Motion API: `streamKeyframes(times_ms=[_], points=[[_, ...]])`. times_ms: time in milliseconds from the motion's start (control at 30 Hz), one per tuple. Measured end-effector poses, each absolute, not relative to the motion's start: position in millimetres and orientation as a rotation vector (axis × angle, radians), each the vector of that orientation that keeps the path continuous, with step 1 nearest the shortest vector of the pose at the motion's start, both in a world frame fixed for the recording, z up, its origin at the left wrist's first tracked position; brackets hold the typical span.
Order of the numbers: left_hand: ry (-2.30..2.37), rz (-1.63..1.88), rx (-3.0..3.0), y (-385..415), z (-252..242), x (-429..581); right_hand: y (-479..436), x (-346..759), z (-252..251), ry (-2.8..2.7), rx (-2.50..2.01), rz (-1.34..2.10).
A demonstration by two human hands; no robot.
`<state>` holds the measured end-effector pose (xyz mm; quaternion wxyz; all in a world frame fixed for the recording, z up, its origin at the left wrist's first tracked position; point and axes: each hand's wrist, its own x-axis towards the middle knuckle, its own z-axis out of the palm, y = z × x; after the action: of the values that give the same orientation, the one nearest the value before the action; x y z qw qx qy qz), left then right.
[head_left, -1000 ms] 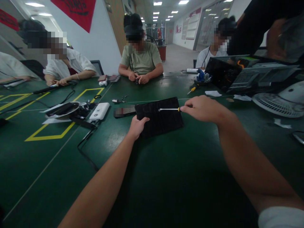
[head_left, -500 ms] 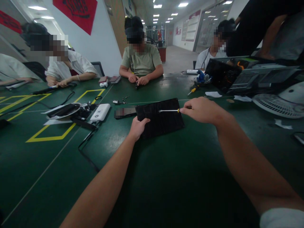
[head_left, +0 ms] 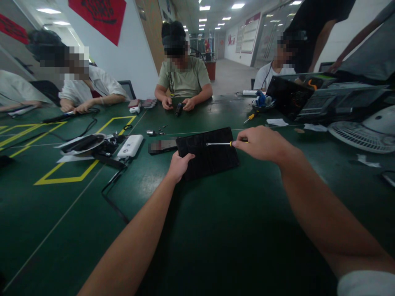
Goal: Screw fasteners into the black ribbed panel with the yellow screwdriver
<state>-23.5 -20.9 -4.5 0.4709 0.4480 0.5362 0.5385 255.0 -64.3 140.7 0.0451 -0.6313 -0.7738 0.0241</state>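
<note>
A flat black rectangular panel (head_left: 212,160), perhaps a case or cover whose kind I cannot make out, is tilted up above the green table (head_left: 197,230). My left hand (head_left: 180,165) grips its left edge, thumb lying on the face. In my right hand (head_left: 261,142) is a screwdriver (head_left: 219,144) with a yellow and black handle. Its metal shaft points left across the panel, and the tip touches or hovers just over the dark surface. Behind the panel's left end lies a dark flat object (head_left: 163,146), partly blurred out.
Left of the panel are a white power bank (head_left: 130,146) and a dish of metal parts (head_left: 92,144). Small metal pieces (head_left: 155,132) lie beyond it. At right stand a second screwdriver (head_left: 251,116), a white fan (head_left: 364,131) and an opened computer case (head_left: 339,100). Co-workers sit opposite.
My hands, the panel and the screwdriver stay in place. Across the table, a co-worker's hands have moved apart around a small black object. A standing person at right has shifted.
</note>
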Motion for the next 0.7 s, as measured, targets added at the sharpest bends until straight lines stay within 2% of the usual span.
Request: streamKeyframes(times_ms=[700], points=[[1.321,1.331,1.098,-20.5,-3.9,-21.9,-72.0,250.7,139.5,-2.311,-1.894,-0.019]])
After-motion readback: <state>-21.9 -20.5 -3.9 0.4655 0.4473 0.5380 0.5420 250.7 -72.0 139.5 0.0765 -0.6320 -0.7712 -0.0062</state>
